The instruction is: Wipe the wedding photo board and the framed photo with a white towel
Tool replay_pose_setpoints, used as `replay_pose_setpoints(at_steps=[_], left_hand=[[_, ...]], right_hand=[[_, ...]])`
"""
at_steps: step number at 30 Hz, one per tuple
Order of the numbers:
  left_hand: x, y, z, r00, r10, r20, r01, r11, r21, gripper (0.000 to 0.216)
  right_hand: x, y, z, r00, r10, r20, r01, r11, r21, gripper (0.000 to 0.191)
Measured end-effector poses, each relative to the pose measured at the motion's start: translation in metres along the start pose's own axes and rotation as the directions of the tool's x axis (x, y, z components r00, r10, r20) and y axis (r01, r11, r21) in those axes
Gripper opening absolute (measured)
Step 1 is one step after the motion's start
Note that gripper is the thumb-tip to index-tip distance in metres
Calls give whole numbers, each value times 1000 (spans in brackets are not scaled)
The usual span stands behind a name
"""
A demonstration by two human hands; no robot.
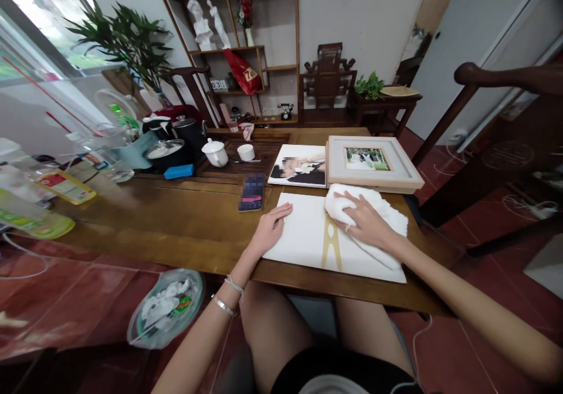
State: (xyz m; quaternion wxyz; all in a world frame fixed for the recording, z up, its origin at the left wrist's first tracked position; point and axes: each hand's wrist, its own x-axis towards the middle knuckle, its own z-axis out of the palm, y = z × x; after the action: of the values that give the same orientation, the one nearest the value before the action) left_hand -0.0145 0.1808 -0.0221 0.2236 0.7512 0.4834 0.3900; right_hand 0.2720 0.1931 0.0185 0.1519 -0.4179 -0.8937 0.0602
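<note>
A flat white panel (303,230), with a tan A-shaped piece (331,244) on its face, lies near the table's front edge. My left hand (269,230) rests on the panel's left side, its fingers stretched out and holding nothing. Over the panel's upper right part, my right hand (363,221) presses on a bunched white cloth (389,206), fingers curled into it. The cloth covers that part of the panel and hangs loosely to the right. A phone (251,192) with its screen lit lies just beyond my left hand.
Behind the panel are a photo print (298,168) and a framed picture (373,160). A lidded white cup (214,152), a small white bowl (246,152), a blue block (179,172) and several bottles stand left. A lined waste bin (167,309) is on the floor; a wooden chair (505,142) stands right.
</note>
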Motion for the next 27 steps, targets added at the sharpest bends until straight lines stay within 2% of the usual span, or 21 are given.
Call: replay_pose_setpoints(at_steps=[4, 8, 10, 12, 15, 19, 23, 27], left_hand=[[0, 1, 0, 1000, -4, 6, 4, 1000, 3, 43], [0, 1, 0, 1000, -2, 9, 2, 1000, 6, 43], [0, 1, 0, 1000, -2, 7, 2, 1000, 8, 43], [0, 0, 0, 1000, -2, 4, 2, 1000, 8, 43], [0, 0, 0, 1000, 0, 2, 0, 1000, 13, 43], [0, 1, 0, 1000, 2, 5, -2, 1000, 22, 42], [0, 1, 0, 1000, -2, 8, 1, 1000, 22, 42], [0, 2, 0, 1000, 8, 10, -8, 1000, 20, 43]], right_hand=[[-31, -42, -9, 976, -150, 158, 148, 989, 26, 21], [-60, -79, -13, 909, -312, 277, 305, 950, 70, 28], [-58, -79, -13, 895, -340, 288, 329, 940, 88, 28], [-44, -67, -12, 910, -322, 263, 309, 947, 89, 26], [-8, -37, -9, 956, -238, 173, 229, 971, 69, 14], [30, -14, -1, 990, -105, 98, 103, 994, 23, 25], [27, -31, 5, 992, -96, 86, 99, 994, -36, 25], [-7, -71, 6, 956, -222, 189, 230, 973, -21, 33]])
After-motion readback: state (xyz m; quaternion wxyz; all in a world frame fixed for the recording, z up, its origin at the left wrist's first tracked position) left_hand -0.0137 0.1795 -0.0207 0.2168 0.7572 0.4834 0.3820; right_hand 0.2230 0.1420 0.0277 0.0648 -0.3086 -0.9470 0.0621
